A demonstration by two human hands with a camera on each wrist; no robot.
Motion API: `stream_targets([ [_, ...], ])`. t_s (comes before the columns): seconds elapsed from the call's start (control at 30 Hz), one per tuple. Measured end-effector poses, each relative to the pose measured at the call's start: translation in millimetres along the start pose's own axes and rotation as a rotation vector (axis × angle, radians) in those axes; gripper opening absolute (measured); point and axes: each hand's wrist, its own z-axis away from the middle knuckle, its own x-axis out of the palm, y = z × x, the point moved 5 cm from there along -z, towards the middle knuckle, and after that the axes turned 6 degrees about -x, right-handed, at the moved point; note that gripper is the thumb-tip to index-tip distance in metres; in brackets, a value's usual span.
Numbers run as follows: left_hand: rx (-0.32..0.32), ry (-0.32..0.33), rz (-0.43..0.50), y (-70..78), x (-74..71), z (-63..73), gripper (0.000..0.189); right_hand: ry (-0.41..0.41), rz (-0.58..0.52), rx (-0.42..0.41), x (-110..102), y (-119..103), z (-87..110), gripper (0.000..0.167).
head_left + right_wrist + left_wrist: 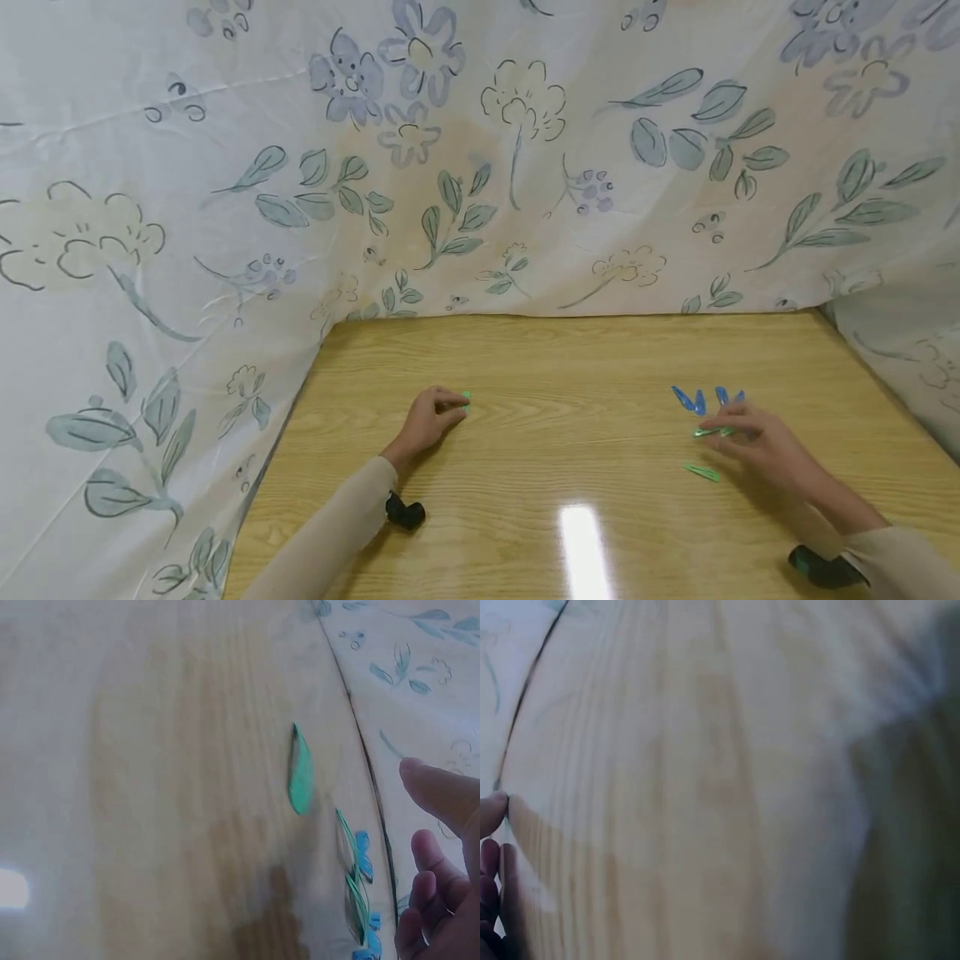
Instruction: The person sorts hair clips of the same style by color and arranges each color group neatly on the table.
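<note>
In the head view, my left hand [429,425] pinches a small green hair clip [466,396] between thumb and fingertips at the left part of the table. Only the fingertips of that hand [490,855] show at the left wrist view's edge. My right hand [768,450] hovers by the green hair clips [705,432], its thumb and fingers apart with nothing visible between them in the right wrist view. A single green clip [301,776] lies apart, nearer the front. Two green clips overlap in that view, close to the blue hair clips [364,856].
Behind the green clips, several blue clips [682,397] lie in a row, partly covered by the right hand. A floral cloth [570,283] hangs along the back and sides of the wooden table [555,458]. Light glares on the table's front.
</note>
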Motion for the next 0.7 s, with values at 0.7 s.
stream_targets([
  [0.7, -0.002, 0.008, 0.043, -2.3, 2.3, -0.2, 0.018, -0.212, -0.026, -0.151, 26, -11, 26.6, 0.033],
])
